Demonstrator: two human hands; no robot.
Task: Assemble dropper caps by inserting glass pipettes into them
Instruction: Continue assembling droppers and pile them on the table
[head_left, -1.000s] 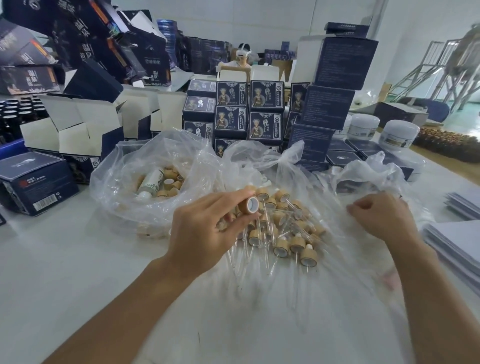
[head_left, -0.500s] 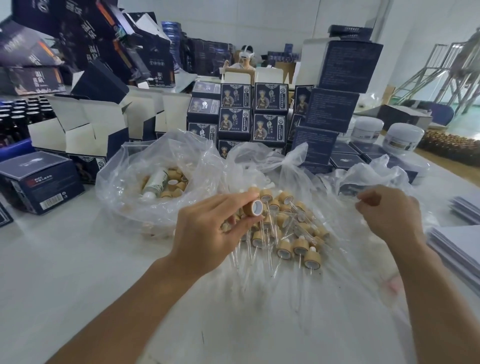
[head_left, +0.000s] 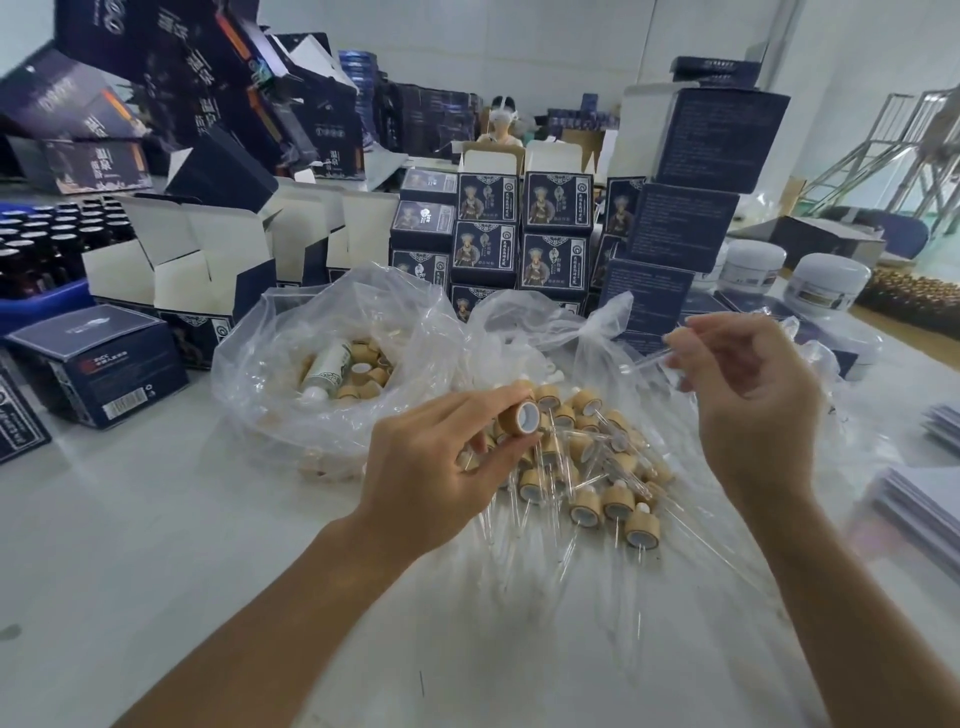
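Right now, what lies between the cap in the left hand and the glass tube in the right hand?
Head view: only a gap over crumpled clear plastic. The cap and glass tube do not touch.

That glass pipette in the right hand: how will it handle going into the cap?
The glass pipette looks thin and clear, so probably fragile and slippery; the right hand pinches only one end. Being round, it would likely roll if dropped. The cap in the left hand looks rigid.

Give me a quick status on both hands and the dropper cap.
Left hand pinches one dropper cap, open end up. Right hand pinches a glass pipette, apart from the cap. Nothing between them.
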